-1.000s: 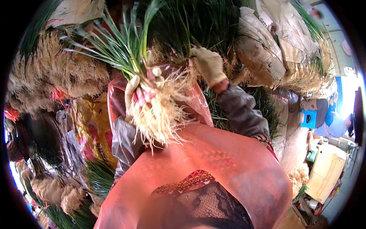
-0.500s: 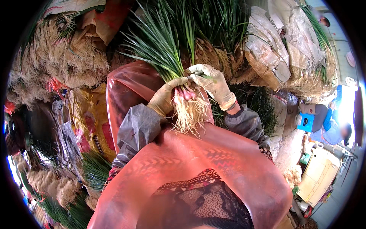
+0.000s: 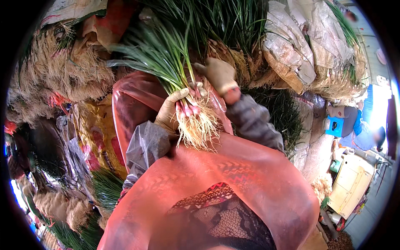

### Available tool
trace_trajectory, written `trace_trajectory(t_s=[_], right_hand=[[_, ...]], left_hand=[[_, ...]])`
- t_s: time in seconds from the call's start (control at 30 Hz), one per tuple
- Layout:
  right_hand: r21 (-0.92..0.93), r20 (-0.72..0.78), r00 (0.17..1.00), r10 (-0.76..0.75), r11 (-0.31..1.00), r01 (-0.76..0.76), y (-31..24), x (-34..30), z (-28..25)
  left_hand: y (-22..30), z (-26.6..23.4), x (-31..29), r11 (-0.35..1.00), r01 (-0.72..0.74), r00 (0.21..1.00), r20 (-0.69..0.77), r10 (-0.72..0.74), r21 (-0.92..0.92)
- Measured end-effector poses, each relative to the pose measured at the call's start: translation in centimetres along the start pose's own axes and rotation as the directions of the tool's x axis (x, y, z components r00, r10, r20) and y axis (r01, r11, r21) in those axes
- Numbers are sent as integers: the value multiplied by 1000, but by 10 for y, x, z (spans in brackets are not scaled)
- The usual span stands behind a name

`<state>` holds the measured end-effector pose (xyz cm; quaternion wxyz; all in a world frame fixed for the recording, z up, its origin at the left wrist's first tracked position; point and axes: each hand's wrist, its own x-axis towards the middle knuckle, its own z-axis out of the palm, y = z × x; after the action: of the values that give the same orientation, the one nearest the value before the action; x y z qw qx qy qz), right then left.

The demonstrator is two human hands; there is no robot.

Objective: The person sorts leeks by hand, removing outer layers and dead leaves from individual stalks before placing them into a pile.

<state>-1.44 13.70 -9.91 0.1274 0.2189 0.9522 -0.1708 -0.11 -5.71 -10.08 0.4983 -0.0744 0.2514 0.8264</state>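
Your left hand (image 3: 170, 111), in a dirty tan glove, is closed around a bunch of green onions (image 3: 177, 79) just above the bulbs, thumb lying across the front of the stalks. The bunch stands nearly upright, leaning a little to your left: the long green leaves fan up and away from you, the pinkish bulbs sit right beside your fingers, and the pale tangled roots (image 3: 199, 129) hang down over your translucent reddish plastic apron (image 3: 233, 175). Your right hand (image 3: 218, 75), gloved the same way, is up against the right side of the bunch at the height of the stalks; it looks loosely curled and touching them, but from this angle you cannot tell whether it really grips. The bunch is held in the air in front of your chest, above the upper edge of the apron. Beyond your hands lies a heap of more green onions (image 3: 233, 25) with roots showing, and worn grey sacks (image 3: 291, 54) lie to the right of it.
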Motion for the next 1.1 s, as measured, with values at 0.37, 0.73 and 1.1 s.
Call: trace_trajectory(t_s=[0.37,0.73,1.1], right_hand=[[951,223,922,-315,277,-136,12,-18,14],[920,213,794,-569,-156,-359,-8,-30,16],[175,-374,924,-72,974,147,74,-52,12]], left_hand=[[6,5,13,998,57,986,-161,-51,37],[-1,-26,11,990,-61,968,236,91,-129],[-4,18,-9,985,-160,987,13,160,67]])
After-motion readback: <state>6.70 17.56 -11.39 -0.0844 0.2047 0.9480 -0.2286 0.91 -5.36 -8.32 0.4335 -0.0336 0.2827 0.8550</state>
